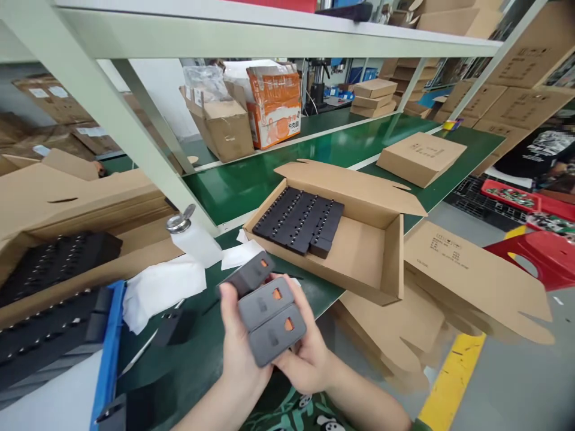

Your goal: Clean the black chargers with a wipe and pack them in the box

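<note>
Three dark grey plastic blocks with small orange-filled windows are held between my two hands. The two nearer blocks (265, 303) lie side by side, and the third block (251, 274) sits tilted beyond them. My left hand (242, 350) is closed along their left side, its thumb on the edge. From the right, my right hand (308, 350) wraps its fingers round the same blocks. Just beyond is an open cardboard box (368, 257), with rows of similar black blocks (299, 218) in its left part. A single black block (173, 326) lies on the green bench left of my hands.
A white pump bottle (193, 239) stands by the shelf post, near white cloths (164, 287). At left, a blue tray (110, 353) and a cardboard box (144, 230) hold more black blocks. Folded cartons (467, 269) stand right. A shelf beam (287, 39) crosses above.
</note>
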A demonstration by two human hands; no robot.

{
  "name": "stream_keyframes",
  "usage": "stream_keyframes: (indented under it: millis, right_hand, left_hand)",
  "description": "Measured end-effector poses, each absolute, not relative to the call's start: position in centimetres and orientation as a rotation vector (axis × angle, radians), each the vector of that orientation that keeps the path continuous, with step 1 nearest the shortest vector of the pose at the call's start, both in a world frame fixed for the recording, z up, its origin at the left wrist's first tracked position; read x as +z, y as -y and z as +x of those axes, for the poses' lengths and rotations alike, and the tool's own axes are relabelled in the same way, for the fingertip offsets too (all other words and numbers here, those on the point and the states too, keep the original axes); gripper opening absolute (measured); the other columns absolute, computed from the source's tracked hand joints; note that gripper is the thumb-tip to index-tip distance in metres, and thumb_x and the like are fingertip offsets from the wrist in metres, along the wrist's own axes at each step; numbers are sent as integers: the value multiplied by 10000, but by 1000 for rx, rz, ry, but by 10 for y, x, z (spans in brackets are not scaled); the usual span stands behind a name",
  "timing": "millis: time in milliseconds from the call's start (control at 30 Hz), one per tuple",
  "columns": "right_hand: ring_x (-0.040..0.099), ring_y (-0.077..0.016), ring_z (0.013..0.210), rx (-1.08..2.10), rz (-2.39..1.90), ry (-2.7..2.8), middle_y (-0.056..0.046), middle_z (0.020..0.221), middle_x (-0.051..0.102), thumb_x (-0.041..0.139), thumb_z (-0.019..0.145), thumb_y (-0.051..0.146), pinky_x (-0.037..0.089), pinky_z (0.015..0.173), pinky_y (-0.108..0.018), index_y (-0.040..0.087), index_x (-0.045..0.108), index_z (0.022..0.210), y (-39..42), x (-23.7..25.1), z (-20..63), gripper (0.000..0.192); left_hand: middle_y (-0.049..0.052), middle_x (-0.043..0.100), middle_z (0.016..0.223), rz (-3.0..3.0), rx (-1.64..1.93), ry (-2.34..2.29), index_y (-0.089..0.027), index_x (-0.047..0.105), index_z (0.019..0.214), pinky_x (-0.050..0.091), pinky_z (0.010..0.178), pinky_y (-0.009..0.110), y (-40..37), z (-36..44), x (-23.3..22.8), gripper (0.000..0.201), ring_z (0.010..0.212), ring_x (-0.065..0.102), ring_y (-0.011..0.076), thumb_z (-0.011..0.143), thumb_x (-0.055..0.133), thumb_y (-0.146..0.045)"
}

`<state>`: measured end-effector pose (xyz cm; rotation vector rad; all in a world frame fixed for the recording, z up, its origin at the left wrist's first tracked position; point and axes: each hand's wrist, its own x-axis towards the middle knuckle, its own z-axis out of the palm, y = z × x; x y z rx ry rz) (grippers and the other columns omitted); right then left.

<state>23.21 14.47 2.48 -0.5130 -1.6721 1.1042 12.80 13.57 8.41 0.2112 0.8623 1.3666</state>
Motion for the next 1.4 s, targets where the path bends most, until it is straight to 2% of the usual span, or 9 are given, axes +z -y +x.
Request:
stream_keyframes:
  millis: [133, 233, 367, 500, 633, 867, 1100, 1200, 1400]
  right_hand:
    - [529, -347, 1354, 959, -748, 1491, -215, 1562, 367, 394, 966, 600, 561, 988, -480, 245, -3, 1596, -146, 30, 278, 825]
    - [617, -313, 1246, 779, -951, 1479, -197, 1487, 466, 501, 979, 473, 585, 931, -449, 259, 171, 1575, -170, 54, 344, 714]
    - [475, -282, 1385, 281, -1597, 2046, -159, 1486, 448, 537, 983, 414, 457, 1120, -494, 249, 289, 1534, -235, 98, 432, 626]
    - [644, -227, 1098, 338, -1919, 2334, -98, 1230, 636, 658, 941, 354, 561, 949, -443, 174, 612, 1238, -312, 109, 444, 351]
    - [647, -217, 1081, 245, -2139, 2409, -101, 1268, 626, 626, 968, 388, 574, 914, -430, 167, 603, 1256, -364, 90, 403, 364]
    - [625, -245, 1147, 6, -2169, 2331, -111, 1330, 592, 637, 960, 386, 557, 953, -467, 168, 573, 1308, -367, 69, 387, 416]
    - [650, -221, 1077, 207, -2273, 2193, -97, 1269, 624, 632, 964, 392, 577, 906, -436, 168, 586, 1280, -370, 60, 405, 390]
    - [647, -223, 1085, 218, -2241, 2162, -97, 1278, 620, 629, 965, 390, 575, 912, -440, 171, 581, 1289, -375, 56, 404, 394]
    - [649, -223, 1056, 132, -2182, 2219, -104, 1252, 622, 635, 955, 412, 571, 890, -430, 162, 571, 1287, -353, 73, 397, 420]
  left_hand:
    - [66, 721, 860, 988, 1272, -1393, -200, 654, 952, 565, 691, 345, -190, 164, 101, 669, 750, 700, 224, 842, 410, -813]
    - [50, 698, 867, 1446, 1082, -1534, -216, 622, 850, 516, 825, 355, -232, 172, 106, 476, 912, 680, 269, 693, 739, -650]
    - [94, 694, 889, 1795, 684, -1683, -202, 604, 724, 442, 992, 467, -267, 185, 104, 423, 1079, 634, 382, 538, 919, -415]
    - [110, 678, 1163, 1962, 248, -1797, -149, 674, 1045, 467, 1032, 522, -278, 204, 98, 340, 1151, 619, 291, 840, 757, -408]
    - [107, 624, 1291, 2019, -4, -1863, -171, 610, 1252, 540, 971, 483, -281, 213, 97, 374, 1142, 629, 250, 953, 637, -396]
    - [106, 632, 1265, 2037, -139, -1835, -166, 602, 1261, 565, 927, 454, -286, 208, 96, 383, 1102, 647, 241, 952, 643, -389]
    - [99, 684, 1111, 2063, -28, -1814, -143, 628, 1146, 568, 856, 411, -296, 190, 97, 398, 995, 675, 234, 905, 688, -455]
    - [106, 703, 1001, 2110, 230, -1877, -171, 596, 1041, 535, 797, 373, -284, 163, 114, 480, 961, 683, 280, 797, 762, -549]
    - [-8, 656, 743, 2013, 975, -2098, -257, 571, 866, 487, 623, 333, -178, 54, 161, 388, 671, 635, 202, 786, 661, -626]
